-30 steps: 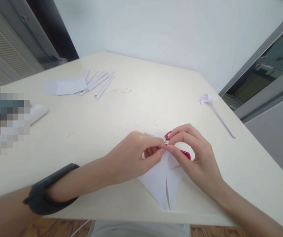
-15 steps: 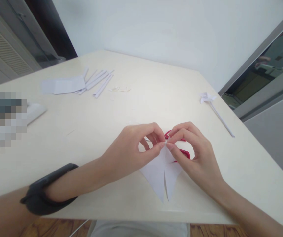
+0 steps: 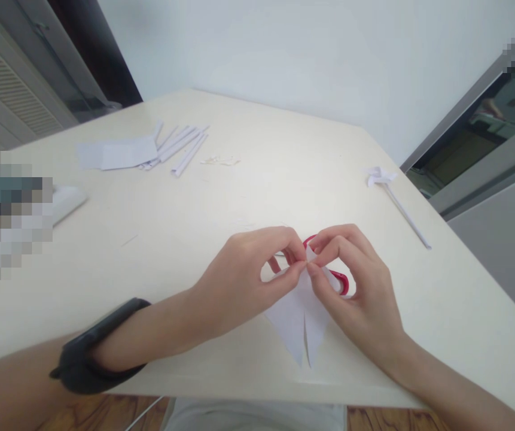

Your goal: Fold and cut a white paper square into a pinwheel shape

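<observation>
Near the front edge of the white table, my left hand (image 3: 243,278) and my right hand (image 3: 360,275) meet fingertip to fingertip. Both pinch the upper part of a white sheet of paper (image 3: 290,317) that has slits cut into it. One slit runs up from its lower point, and the two flaps hang towards the table edge. Red-handled scissors (image 3: 341,282) lie just behind the paper, mostly covered by it and by my right hand. The exact spot under my fingertips is hidden.
A paper pinwheel on a rolled stick (image 3: 403,209) lies at the right. At the back left are paper sheets (image 3: 127,152), several rolled paper sticks (image 3: 185,146) and small white scraps (image 3: 220,160). A blurred-out area covers the far left edge.
Both hands and the paper have shifted slightly right in view, with the pinch kept. Less of the red scissors handles shows now.
</observation>
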Motion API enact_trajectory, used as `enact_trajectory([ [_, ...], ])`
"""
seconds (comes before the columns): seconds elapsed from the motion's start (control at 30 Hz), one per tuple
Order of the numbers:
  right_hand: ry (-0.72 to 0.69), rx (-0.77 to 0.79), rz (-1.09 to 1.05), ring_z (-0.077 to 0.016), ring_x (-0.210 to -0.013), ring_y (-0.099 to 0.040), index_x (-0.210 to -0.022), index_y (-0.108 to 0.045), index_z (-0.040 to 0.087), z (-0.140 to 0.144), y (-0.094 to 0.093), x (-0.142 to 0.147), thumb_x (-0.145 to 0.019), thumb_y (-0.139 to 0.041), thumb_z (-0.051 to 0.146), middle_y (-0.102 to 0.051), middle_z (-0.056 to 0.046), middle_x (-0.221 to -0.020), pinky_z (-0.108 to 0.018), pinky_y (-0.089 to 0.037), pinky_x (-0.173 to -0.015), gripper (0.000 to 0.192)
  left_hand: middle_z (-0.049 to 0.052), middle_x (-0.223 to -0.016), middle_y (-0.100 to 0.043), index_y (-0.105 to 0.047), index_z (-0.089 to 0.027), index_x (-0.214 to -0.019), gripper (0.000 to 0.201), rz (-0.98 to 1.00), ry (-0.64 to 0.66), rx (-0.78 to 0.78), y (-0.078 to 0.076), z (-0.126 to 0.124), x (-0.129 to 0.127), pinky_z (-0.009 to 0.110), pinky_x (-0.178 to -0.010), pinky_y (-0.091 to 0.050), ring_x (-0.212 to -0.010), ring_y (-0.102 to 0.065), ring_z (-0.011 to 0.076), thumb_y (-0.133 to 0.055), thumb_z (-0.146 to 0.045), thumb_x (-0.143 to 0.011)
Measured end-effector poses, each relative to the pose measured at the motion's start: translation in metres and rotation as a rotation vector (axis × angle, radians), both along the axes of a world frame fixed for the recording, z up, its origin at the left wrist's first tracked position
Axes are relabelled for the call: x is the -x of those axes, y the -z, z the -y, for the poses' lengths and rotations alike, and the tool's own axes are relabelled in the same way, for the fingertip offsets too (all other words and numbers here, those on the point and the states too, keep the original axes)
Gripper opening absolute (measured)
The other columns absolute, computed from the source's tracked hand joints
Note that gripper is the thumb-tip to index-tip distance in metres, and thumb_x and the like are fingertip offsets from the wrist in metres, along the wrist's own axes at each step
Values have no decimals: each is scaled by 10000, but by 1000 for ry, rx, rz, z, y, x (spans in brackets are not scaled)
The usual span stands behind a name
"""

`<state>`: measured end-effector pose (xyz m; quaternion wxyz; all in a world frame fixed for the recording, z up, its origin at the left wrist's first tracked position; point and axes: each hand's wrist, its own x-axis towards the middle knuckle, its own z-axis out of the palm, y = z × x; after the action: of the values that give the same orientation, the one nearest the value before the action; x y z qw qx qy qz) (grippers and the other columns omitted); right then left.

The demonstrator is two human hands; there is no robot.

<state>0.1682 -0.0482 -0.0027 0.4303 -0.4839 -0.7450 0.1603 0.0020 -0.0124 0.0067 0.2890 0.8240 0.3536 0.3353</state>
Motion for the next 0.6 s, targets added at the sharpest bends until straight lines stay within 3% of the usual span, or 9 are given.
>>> enact_trajectory([
  [0.27,-120,120,-180,-167,-963,-528,-842,-613,185,-4,0,-14,-871,-543,152,-531,-49,-987,-318,-423,-839,83,-40,-793,-660,-627,-176,-795,94,59,79,210,-10,-1,0,173,-707,-519,-747,-596,79,-540,-166,-830],
  [0.6,-196,229,-280,-162,-989,-520,-826,-635,202,-9,-1,-20,-835,-617,177,-528,-37,-1000,-295,-427,-839,32,-37,-807,-671,-640,-181,-791,91,89,88,229,-7,0,0,179,-718,-521,-765,-601,84,-557,-149,-811],
])
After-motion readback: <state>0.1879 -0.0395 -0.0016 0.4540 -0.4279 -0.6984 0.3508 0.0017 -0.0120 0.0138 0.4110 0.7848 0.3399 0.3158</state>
